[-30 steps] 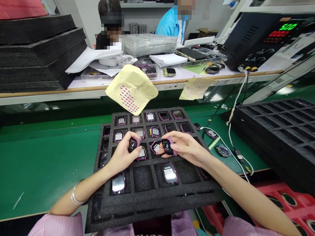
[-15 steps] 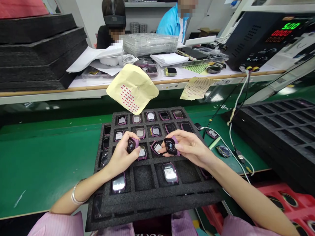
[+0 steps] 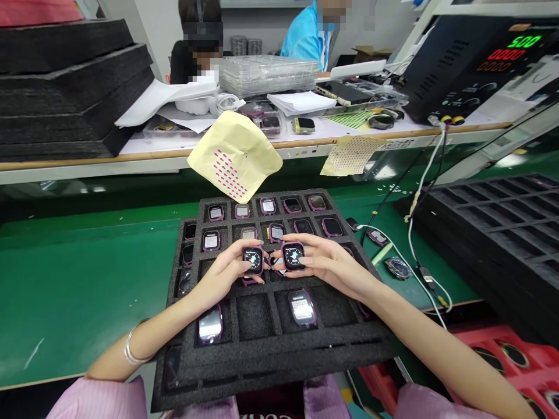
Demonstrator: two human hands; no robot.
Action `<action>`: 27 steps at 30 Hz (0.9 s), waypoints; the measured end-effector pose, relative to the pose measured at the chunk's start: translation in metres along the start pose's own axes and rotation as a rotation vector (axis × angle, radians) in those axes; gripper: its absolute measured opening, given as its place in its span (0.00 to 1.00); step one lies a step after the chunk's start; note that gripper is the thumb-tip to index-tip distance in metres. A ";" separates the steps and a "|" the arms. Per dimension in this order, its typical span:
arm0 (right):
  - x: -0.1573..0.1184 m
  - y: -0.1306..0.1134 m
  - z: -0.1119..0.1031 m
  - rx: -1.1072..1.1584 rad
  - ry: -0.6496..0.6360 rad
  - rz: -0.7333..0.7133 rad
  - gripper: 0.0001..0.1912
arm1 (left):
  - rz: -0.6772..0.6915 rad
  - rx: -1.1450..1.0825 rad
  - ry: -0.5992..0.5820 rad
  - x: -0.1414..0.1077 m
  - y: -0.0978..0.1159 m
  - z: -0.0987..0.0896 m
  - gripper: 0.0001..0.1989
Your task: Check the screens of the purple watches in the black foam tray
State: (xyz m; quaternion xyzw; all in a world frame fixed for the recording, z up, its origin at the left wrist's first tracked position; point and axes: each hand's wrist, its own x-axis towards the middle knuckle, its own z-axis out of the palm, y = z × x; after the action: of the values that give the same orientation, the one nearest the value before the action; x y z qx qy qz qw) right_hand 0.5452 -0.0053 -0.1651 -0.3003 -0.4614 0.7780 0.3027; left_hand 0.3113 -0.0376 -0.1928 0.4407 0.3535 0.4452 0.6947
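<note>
My left hand point(image 3: 230, 263) grips a purple-framed smartwatch point(image 3: 253, 259), its thumb on the lit dial. Close beside it, my right hand point(image 3: 325, 259) holds a second purple smartwatch point(image 3: 293, 256), also showing a dial face, with the thumb at the screen's edge. Both are held just above a black foam tray point(image 3: 271, 349) whose compartments carry several more purple watches. One lit watch point(image 3: 302, 307) lies in the front row, and another watch point(image 3: 210, 323) with a glaring screen lies at front left. Watches right under my hands are partly hidden.
A yellow sticker sheet point(image 3: 236, 157) hangs from the shelf edge behind the tray. At right stand a power supply point(image 3: 463, 70), cables point(image 3: 419, 256) and stacked black foam trays point(image 3: 489, 233). Red trays point(image 3: 502, 361) sit lower right. Two people are across the bench.
Both watches have been turned so their lit dials face me. My left hand has moved slightly right and my right hand slightly left, bringing the watches closer together.
</note>
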 end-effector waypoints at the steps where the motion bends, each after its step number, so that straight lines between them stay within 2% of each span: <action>1: 0.000 0.001 0.001 -0.013 0.013 -0.007 0.23 | 0.008 0.018 -0.007 0.000 -0.001 0.000 0.18; 6: -0.002 0.003 0.006 -0.078 0.056 -0.061 0.22 | 0.030 0.080 -0.023 -0.002 -0.002 0.001 0.20; 20: -0.003 0.007 0.007 -0.080 0.045 -0.104 0.20 | 0.061 0.186 -0.018 -0.003 0.000 0.004 0.17; 27: -0.003 0.005 0.008 -0.022 -0.061 -0.064 0.21 | 0.186 0.507 0.078 -0.004 -0.004 -0.002 0.12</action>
State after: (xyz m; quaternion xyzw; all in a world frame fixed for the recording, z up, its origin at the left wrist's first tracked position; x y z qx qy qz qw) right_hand 0.5406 -0.0140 -0.1664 -0.2649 -0.4885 0.7714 0.3100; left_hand 0.3092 -0.0414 -0.1964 0.6137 0.4383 0.4208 0.5042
